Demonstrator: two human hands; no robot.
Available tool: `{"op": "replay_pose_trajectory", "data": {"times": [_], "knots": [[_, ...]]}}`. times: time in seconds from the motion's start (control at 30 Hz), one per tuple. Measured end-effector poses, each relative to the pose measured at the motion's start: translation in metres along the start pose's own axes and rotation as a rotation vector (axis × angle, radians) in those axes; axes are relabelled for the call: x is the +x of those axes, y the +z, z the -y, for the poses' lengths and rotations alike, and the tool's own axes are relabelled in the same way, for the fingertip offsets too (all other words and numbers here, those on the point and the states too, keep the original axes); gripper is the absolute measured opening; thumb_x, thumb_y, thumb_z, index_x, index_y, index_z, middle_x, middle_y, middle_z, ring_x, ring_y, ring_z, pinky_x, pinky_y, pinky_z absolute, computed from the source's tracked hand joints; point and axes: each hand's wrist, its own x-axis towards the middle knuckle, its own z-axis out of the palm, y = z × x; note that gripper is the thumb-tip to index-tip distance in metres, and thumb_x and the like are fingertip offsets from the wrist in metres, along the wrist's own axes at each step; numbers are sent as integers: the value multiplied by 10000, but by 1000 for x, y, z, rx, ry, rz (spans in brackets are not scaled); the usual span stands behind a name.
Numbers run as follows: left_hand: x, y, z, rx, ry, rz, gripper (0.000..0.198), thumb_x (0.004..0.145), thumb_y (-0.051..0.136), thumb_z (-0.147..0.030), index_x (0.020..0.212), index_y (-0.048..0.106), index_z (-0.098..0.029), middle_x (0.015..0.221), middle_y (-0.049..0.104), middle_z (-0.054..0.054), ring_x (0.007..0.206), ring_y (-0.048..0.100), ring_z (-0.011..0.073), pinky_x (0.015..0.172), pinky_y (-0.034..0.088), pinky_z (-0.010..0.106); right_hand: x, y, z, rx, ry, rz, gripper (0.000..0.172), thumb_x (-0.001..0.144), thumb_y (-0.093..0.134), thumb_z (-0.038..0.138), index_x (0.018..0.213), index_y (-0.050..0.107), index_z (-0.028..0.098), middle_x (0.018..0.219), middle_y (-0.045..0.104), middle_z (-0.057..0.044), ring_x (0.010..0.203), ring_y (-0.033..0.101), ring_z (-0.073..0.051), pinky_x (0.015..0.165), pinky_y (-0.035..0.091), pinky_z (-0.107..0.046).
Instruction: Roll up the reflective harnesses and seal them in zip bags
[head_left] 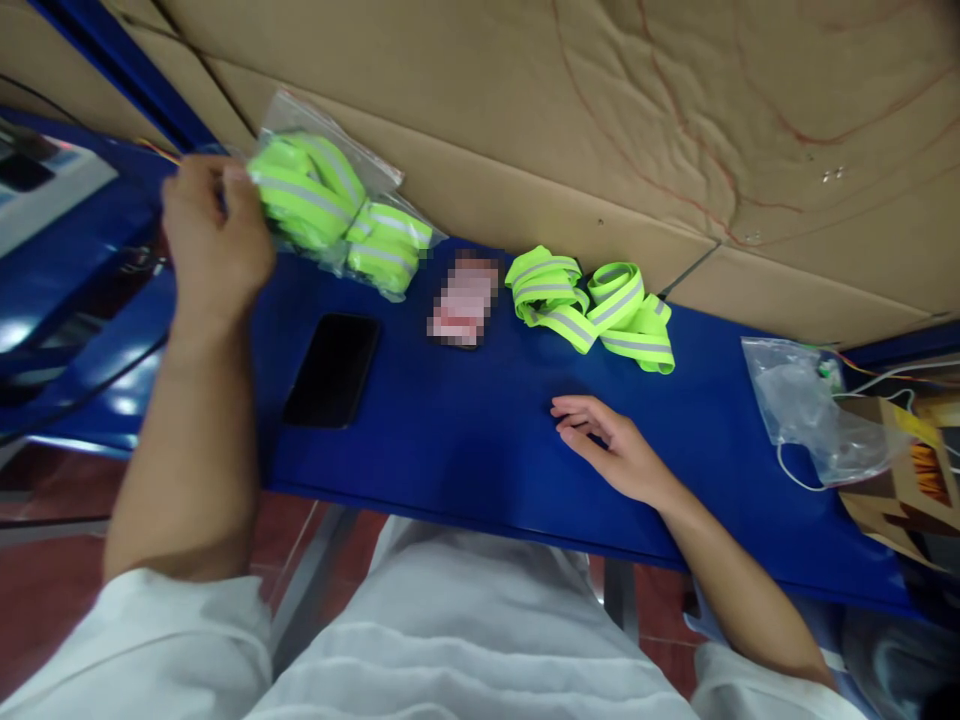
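At the upper left, my left hand (217, 225) is closed at the left edge of a clear plastic bag (379, 160). Its fingertips are partly hidden. Inside the bag are rolled neon-yellow reflective straps (311, 195) with grey stripes, and the bag lies against the cardboard at the back. My right hand (611, 445) rests on the blue table (465, 430), fingers loosely bent and apart, holding nothing. Beyond it lies a loose bundle of the same reflective straps (619, 305), out of any bag.
A black phone (332, 370) lies at left on the table, with a blurred-out phone-shaped object (463, 300) beyond it. Cardboard (480, 120) lines the back. At right are another clear bag (817, 410), white cables and an open cardboard box (900, 480).
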Motion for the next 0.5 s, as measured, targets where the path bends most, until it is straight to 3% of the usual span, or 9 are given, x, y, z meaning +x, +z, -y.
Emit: {"op": "replay_pose_trajectory", "data": {"times": [0.07,0.2,0.33,0.43,0.5], "knots": [[-7,-8,-3,30,-12,-18,343,1149,307,-386,1333,451,-135,1310,560,-15,1307,493,121,1201,410,467,0,0,0,-5,-7,2,369,1024,618,434,1352,605,264,1273,703,-86,1075,705,-191,955,597,-375],[-20,-16,-15,93,-26,-16,382,1148,316,-337,1465,395,-139,1452,501,10,1389,439,146,1264,362,446,1,-1,2,-27,-14,-4,344,1027,615,425,1326,628,257,1249,717,-78,1061,711,-185,947,602,-357],[-28,-18,-27,97,97,-6,399,1135,383,-264,1487,314,-89,1515,379,59,1461,351,170,1295,309,498,0,-2,5,-73,-37,-10,317,1030,609,414,1303,650,258,1231,730,-68,1044,718,-185,933,603,-344],[-35,-21,-35,167,84,-8,481,1103,472,-280,1519,261,-159,1572,278,59,1513,273,196,1305,287,525,-1,-7,8,-140,-64,-31,302,1032,609,404,1297,661,267,1214,737,-56,1018,723,-181,905,608,-329],[-43,-25,-44,169,167,-96,544,1066,539,-302,1532,272,-215,1616,216,53,1544,229,234,1302,275,557,-3,-14,11,-221,-94,-67,296,1035,606,396,1297,664,272,1221,733,-59,1008,725,-186,905,610,-337]]}}
